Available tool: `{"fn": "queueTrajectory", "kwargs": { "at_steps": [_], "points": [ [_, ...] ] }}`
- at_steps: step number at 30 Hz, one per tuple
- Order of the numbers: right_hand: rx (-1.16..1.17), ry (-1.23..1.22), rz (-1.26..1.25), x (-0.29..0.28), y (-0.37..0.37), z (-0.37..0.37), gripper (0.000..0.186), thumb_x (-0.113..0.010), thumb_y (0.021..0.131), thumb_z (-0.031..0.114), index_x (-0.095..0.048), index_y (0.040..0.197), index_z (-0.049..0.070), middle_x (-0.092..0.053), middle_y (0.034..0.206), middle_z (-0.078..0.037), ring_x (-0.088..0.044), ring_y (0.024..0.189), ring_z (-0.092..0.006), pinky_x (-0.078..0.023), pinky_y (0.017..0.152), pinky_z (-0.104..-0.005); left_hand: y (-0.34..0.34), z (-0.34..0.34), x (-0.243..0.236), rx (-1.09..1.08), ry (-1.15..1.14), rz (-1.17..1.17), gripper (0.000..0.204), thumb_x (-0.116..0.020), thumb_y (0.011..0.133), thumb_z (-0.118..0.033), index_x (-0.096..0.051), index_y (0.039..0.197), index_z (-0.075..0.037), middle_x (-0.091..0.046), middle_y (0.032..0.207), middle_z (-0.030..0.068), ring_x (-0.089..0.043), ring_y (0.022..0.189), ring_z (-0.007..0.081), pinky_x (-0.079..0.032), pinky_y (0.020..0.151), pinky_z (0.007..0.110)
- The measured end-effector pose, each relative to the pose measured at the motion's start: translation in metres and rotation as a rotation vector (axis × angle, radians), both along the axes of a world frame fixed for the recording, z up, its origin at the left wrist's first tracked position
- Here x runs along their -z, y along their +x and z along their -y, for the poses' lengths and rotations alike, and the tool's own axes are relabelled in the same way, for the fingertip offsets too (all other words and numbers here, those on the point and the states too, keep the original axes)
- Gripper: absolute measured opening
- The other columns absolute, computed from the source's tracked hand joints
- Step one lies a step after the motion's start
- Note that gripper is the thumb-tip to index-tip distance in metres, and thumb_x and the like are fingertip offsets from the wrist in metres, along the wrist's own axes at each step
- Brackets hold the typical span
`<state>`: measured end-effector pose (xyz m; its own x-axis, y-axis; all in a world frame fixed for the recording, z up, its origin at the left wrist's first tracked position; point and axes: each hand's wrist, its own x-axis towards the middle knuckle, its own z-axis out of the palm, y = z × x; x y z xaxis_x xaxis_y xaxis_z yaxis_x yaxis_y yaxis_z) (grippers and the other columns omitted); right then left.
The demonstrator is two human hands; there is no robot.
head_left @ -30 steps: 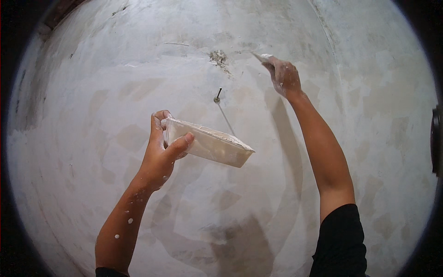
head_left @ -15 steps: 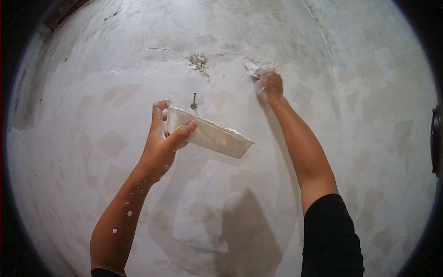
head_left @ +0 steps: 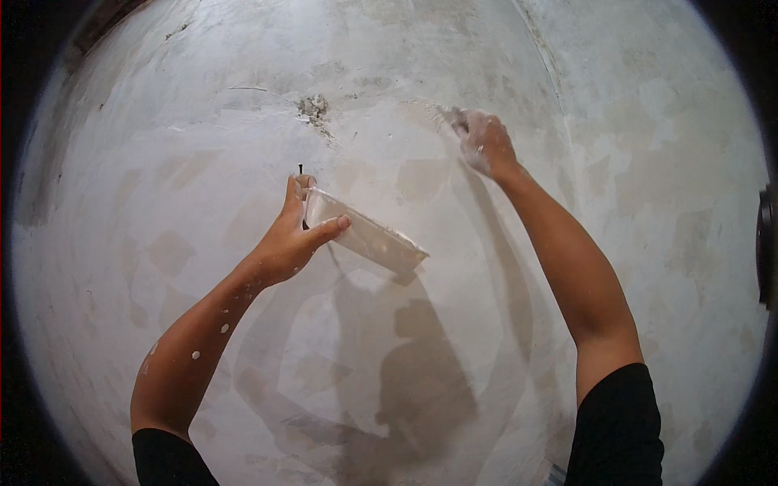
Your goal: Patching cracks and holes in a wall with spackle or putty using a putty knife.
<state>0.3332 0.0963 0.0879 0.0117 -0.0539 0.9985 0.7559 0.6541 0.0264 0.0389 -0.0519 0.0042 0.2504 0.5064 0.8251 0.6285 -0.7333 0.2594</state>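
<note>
Plastic tub (head_left: 369, 241), just the one, pale and kinda see-through, is held up in front of the wall (head_left: 203, 267), tipped so its far end hangs lower. Two hands are seen, one item each. At its near end the tub is clamped by the left hand (head_left: 288, 243), thumb pressed along the side and fingers hooked behind. By the right hand (head_left: 488, 147), higher up and well apart from the tub, one flat tool (head_left: 446, 116) is gripped, fingers curled together, blade end up near the wall; whether it's actually touching can't be told.

As for contents: white paste (head_left: 381, 224) is shown along the tub's rim, but the inside is mostly hidden by the side wall, so how full it is can't be made out. A few white blobs are stuck on the left forearm too.

One rough, crumbly patch (head_left: 314, 108) is seen in the wall, with one dark rod (head_left: 301, 168) below it, mostly covered by the left fingers. The tool is badly blurred. Two black sleeves (head_left: 617, 429) are cut off at the bottom, and one dark object (head_left: 764, 247) is cropped at the right edge, kind unclear.
</note>
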Motion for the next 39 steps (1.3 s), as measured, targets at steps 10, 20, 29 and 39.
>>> {"fn": "queueTrajectory", "kwargs": {
  "at_steps": [10, 20, 29, 39],
  "points": [
    [-0.036, -0.493, -0.529, -0.065, -0.001, -0.024, 0.036, -0.058, 0.084, 0.026, -0.061, 0.113, 0.005, -0.06, 0.118, -0.02, -0.057, 0.112, -0.0358, -0.048, 0.093, -0.0431, -0.025, -0.01, -0.005, -0.038, 0.081, -0.045, 0.071, -0.067, 0.084, -0.035, -0.022, 0.128, -0.002, -0.038, 0.118, 0.0178, -0.041, 0.116, 0.0268, -0.037, 0.1, 0.04],
    [0.159, -0.406, -0.273, -0.082, -0.045, -0.004, 0.035, -0.058, 0.083, 0.024, -0.063, 0.112, 0.005, -0.062, 0.117, -0.019, -0.06, 0.109, -0.0363, -0.049, 0.089, -0.0418, -0.046, -0.022, 0.006, 0.097, 0.045, 0.083, 0.065, -0.066, 0.085, -0.037, -0.027, 0.126, -0.006, -0.041, 0.113, 0.0153, -0.043, 0.112, 0.0239, -0.037, 0.097, 0.038],
    [-0.002, -0.188, 0.217, -0.079, -0.042, 0.01, 0.023, -0.06, 0.083, 0.014, -0.068, 0.1, 0.001, -0.068, 0.093, -0.021, -0.065, 0.084, -0.0346, -0.049, 0.073, -0.0405, -0.04, -0.028, 0.005, 0.174, 0.065, 0.123, 0.071, -0.067, 0.083, -0.044, -0.026, 0.124, -0.003, -0.046, 0.11, 0.0191, -0.051, 0.104, 0.0245, -0.046, 0.087, 0.036],
    [0.222, -0.134, 0.662, -0.022, 0.0, 0.007, 0.037, -0.055, 0.066, -0.009, -0.069, 0.097, 0.005, -0.066, 0.083, -0.02, -0.064, 0.076, -0.0337, -0.049, 0.069, -0.037, -0.04, -0.02, 0.008, 0.161, -0.007, 0.151, 0.066, -0.064, 0.083, -0.041, -0.027, 0.125, -0.006, -0.042, 0.111, 0.0157, -0.045, 0.109, 0.024, -0.039, 0.095, 0.039]
  ]
}}
